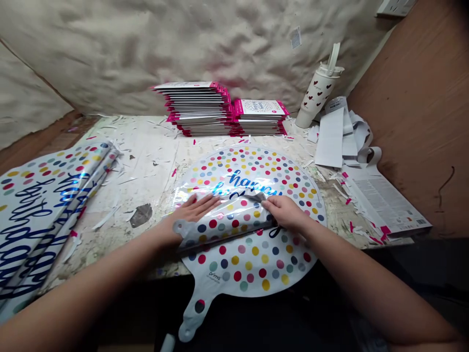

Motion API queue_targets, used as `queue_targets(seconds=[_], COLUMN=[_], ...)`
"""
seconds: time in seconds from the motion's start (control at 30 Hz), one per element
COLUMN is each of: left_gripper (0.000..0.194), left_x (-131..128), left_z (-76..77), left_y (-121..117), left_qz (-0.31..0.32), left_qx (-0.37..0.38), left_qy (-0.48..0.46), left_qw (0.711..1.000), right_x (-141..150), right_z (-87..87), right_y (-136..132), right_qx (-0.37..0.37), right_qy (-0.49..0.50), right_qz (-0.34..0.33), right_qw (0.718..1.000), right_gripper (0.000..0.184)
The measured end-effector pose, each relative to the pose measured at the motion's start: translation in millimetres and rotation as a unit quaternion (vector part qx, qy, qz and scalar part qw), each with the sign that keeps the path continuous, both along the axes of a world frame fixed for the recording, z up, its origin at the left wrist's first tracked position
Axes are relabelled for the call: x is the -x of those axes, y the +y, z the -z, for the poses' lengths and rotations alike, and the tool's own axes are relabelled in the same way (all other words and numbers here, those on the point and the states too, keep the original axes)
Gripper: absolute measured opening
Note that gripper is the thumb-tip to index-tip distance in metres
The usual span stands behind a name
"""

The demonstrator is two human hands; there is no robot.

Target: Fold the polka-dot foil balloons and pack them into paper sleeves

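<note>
A flat round foil balloon (252, 266), white with coloured dots and blue "happy birthday" lettering, lies on the worktable (146, 146), its tail hanging over the near edge. A second dotted balloon (223, 225) lies folded into a strip across it. My left hand (192, 210) presses flat on the strip's left part, fingers stretched out. My right hand (284, 212) pinches the strip's right end, fingers closed on the foil.
A pile of flat dotted balloons (44, 205) lies at the left. Two stacks of pink-edged packs (220, 112) stand at the back. A white tumbler with hearts (318, 93), paper strips (340, 134) and a printed card (384, 200) sit at the right. Paper scraps litter the table.
</note>
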State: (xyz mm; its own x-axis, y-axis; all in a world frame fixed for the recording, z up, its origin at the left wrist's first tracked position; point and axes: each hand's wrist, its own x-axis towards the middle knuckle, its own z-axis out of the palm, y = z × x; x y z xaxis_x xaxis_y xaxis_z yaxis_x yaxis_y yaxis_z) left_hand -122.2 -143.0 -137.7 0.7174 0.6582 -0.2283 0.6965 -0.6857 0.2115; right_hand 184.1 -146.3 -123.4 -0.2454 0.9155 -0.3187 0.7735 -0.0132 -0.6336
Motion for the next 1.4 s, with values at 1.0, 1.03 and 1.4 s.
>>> queue_targets(seconds=[1.0,1.03,1.4], left_gripper=[0.071,0.07,0.055], left_x=[-52,-54,-58], left_z=[-0.4,-2.9,-6.0], left_y=[-93,-92,-78], left_qz=[-0.083,-0.096,-0.069], left_qx=[-0.071,-0.07,0.005], left_qy=[-0.034,-0.033,-0.085], left_qw=[0.993,0.992,0.994], right_x=[14,18,-13], right_z=[-2.3,-5.1,28.8], right_y=[-38,-45,-75], right_qx=[-0.415,-0.444,-0.354], right_qy=[-0.168,-0.173,0.007], right_qz=[-0.319,-0.308,-0.074], right_qw=[0.836,0.823,0.932], right_gripper=[0.031,0.03,0.088])
